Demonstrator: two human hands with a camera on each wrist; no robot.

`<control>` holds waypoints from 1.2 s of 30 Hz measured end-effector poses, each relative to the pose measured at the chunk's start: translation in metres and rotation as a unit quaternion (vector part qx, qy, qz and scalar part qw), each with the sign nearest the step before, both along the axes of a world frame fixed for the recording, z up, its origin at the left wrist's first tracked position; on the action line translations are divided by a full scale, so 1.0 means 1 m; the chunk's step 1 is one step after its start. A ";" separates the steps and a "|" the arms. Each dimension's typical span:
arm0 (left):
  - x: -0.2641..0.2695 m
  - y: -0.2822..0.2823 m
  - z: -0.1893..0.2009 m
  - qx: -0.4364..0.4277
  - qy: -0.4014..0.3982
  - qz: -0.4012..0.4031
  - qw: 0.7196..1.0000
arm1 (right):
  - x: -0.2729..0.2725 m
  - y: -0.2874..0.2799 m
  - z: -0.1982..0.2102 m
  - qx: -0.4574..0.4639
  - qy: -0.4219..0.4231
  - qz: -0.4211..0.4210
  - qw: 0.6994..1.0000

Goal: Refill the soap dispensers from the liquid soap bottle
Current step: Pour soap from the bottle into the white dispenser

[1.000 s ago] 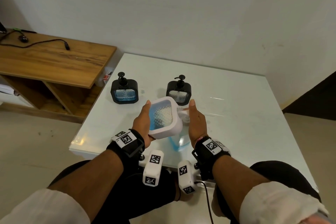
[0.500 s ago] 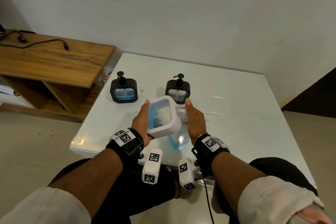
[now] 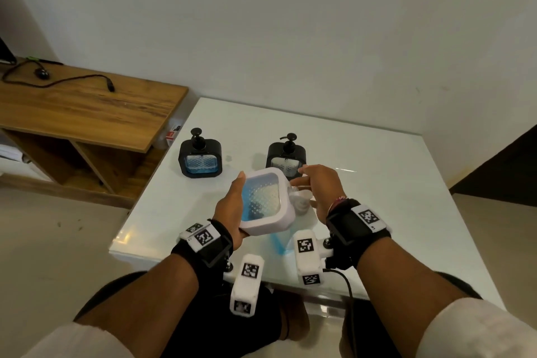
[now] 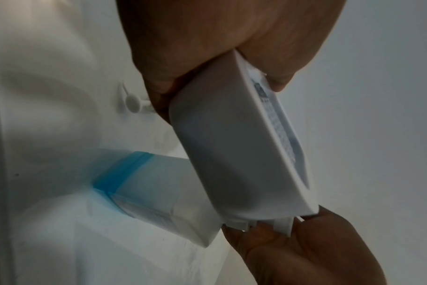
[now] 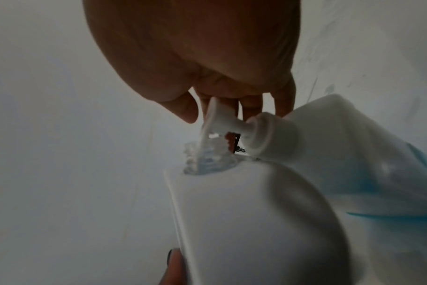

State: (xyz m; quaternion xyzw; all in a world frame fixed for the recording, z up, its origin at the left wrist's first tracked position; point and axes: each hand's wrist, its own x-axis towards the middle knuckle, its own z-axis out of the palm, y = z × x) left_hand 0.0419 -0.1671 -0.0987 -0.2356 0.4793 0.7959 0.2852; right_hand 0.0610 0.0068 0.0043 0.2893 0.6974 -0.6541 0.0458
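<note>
1. Hands meet over the table's [image 3: 377, 183] near edge: left hand [image 3: 229, 209] grips the tilted white dispenser [image 3: 266, 200].
2. Right hand [image 3: 322, 189] pinches its pump [image 5: 222, 123], unscrewed beside the open neck.
3. Two black dispensers [image 3: 200, 157] [image 3: 286, 155] stand further back.

Landmark: the table [image 3: 377, 197]. Two dispensers stand on it toward its far side, the left dispenser [image 3: 200, 157] well apart from the right dispenser [image 3: 286, 155]. The held dispenser [image 3: 266, 202] sits above its near half, tilted. A wooden shelf [image 3: 87, 107] stands left of the table.
</note>
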 end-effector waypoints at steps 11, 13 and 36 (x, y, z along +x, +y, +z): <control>-0.007 -0.001 -0.010 0.014 -0.003 -0.011 1.000 | -0.038 -0.005 -0.009 0.108 -0.107 0.019 0.988; -0.008 -0.002 -0.011 0.021 -0.001 -0.003 1.000 | -0.042 -0.006 -0.011 0.123 -0.096 0.037 0.987; -0.009 -0.008 -0.023 0.047 -0.022 -0.023 0.998 | -0.035 -0.016 -0.009 0.227 -0.071 0.082 0.968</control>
